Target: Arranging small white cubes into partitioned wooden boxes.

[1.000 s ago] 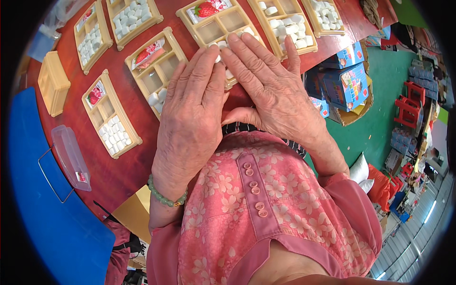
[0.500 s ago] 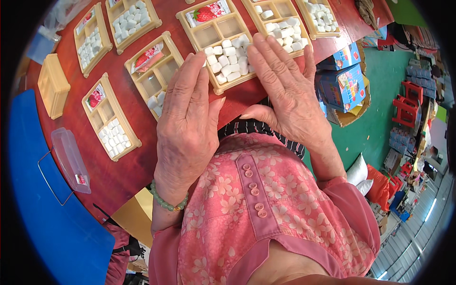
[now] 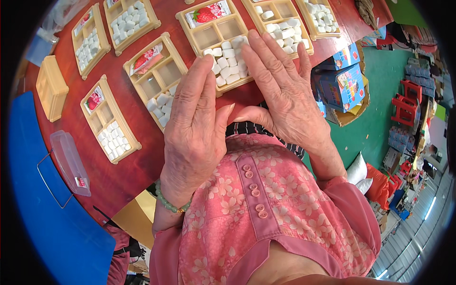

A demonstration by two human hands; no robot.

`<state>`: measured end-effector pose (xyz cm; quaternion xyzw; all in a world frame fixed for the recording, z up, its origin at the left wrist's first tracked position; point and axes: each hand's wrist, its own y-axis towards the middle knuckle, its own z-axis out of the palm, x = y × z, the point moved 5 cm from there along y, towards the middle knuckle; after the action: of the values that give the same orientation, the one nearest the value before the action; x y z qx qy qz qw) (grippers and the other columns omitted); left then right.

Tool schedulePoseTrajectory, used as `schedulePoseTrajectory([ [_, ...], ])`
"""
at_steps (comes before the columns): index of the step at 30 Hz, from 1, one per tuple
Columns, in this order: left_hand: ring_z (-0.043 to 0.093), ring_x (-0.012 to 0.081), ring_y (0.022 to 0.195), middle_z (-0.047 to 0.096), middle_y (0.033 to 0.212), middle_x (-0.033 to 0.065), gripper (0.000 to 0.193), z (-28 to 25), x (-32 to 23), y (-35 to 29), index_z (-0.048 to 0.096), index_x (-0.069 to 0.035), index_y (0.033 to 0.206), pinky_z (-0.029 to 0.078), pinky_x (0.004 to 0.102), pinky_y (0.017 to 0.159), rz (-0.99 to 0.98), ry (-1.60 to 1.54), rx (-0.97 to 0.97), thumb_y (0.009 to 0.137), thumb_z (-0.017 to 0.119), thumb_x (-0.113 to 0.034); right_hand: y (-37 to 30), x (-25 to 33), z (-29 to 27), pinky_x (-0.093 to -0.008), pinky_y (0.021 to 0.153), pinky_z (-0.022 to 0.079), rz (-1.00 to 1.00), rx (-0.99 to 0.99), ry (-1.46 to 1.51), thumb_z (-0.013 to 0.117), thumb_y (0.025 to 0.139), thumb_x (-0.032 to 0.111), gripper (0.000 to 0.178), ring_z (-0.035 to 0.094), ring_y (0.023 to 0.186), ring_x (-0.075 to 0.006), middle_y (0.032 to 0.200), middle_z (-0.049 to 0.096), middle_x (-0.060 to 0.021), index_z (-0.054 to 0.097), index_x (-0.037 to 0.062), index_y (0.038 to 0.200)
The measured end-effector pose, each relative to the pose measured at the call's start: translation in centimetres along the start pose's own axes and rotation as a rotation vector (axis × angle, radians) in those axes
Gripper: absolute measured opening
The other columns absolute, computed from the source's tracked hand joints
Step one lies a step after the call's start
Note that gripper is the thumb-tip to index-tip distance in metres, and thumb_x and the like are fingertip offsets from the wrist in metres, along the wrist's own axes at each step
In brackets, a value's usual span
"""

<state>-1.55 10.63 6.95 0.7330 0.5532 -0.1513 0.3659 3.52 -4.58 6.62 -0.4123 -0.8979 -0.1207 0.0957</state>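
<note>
Straight ahead on the table sits a beige divided tray (image 3: 217, 29). White marshmallows (image 3: 231, 64) fill its near compartment, two middle compartments hold nothing, and a strawberry-printed sachet (image 3: 207, 15) lies in the far one. My left hand (image 3: 194, 121), with a green bead bracelet (image 3: 172, 205) on its wrist, is stretched out with its fingertips at the left edge of the marshmallows. Along their right edge lie the straight fingers of my right hand (image 3: 287, 92), its thumb pointing inward. Both hands are open and grip nothing. Their fingertips partly cover the tray's near corners.
Similar trays of marshmallows stand around, including one left (image 3: 156, 78) partly behind my left hand and one nearer the edge (image 3: 110, 118). Stacked beige trays (image 3: 51, 88) and a clear plastic lid (image 3: 70, 164) sit at the far left. Blue boxes (image 3: 343, 88) stand in a carton at right.
My left hand has shifted slightly right and nearer to me, showing more of the marshmallows in the tray on its left. My right hand has moved slightly left over the marshmallows.
</note>
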Motion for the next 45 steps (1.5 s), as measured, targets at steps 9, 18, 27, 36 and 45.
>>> schedulePoseTrajectory([
  [9,0.056,0.0337,0.132,0.055,0.144,0.0181,0.054,-0.4,0.6,-0.4,0.054,0.004,0.139,0.051,0.0398,0.105,-0.033,0.039,-0.075,0.087,0.071,-0.002,1.0,0.5,1.1,-0.0645,0.119,0.009,-0.048,-0.01,0.04,0.059,0.085,0.064,0.088,0.036,0.147,-0.0257,0.155,0.044,-0.008,0.042,0.0091,0.152],
  [18,0.056,0.0336,0.131,0.055,0.145,0.0178,0.054,-0.4,0.8,-0.4,0.054,0.004,0.139,0.051,0.0399,0.105,-0.034,0.051,-0.089,0.088,0.07,-0.002,0.7,0.6,1.2,-0.064,0.119,0.009,-0.096,-0.072,-0.007,0.058,0.089,0.059,0.082,0.039,0.146,-0.0246,0.151,0.05,-0.0074,0.042,0.008,0.151],
  [27,0.056,0.0341,0.131,0.055,0.144,0.0179,0.053,-0.5,0.4,-0.3,0.056,0.004,0.137,0.051,0.0401,0.105,-0.002,0.022,-0.106,0.086,0.07,0.001,0.9,0.7,-0.8,-0.0544,0.119,0.02,-0.101,-0.135,0.126,0.066,0.09,0.047,0.07,0.047,0.14,-0.0288,0.143,0.058,-0.01,0.051,0.0053,0.144],
  [36,0.062,0.0288,0.122,0.057,0.137,0.0219,0.047,-1.2,0.4,-1.2,0.06,0.01,0.126,0.051,0.0352,0.103,-0.111,-0.566,0.028,0.084,0.076,-0.001,2.5,1.4,-3.5,-0.034,0.081,0.055,-0.258,-0.195,0.502,0.072,0.082,0.001,0.024,0.068,0.097,-0.026,0.104,0.07,-0.0125,0.075,0.0022,0.107],
  [45,0.055,0.0256,0.127,0.046,0.141,0.0201,0.036,0.3,0.4,-2.4,0.057,0.011,0.124,0.049,0.0363,0.108,-0.348,-1.311,-0.028,0.091,0.069,0.002,0.8,2.0,-2.9,-0.0329,0.077,0.057,-0.153,-0.098,0.584,0.071,0.085,-0.001,0.016,0.07,0.092,-0.0254,0.101,0.07,-0.0139,0.072,-0.0013,0.101],
])
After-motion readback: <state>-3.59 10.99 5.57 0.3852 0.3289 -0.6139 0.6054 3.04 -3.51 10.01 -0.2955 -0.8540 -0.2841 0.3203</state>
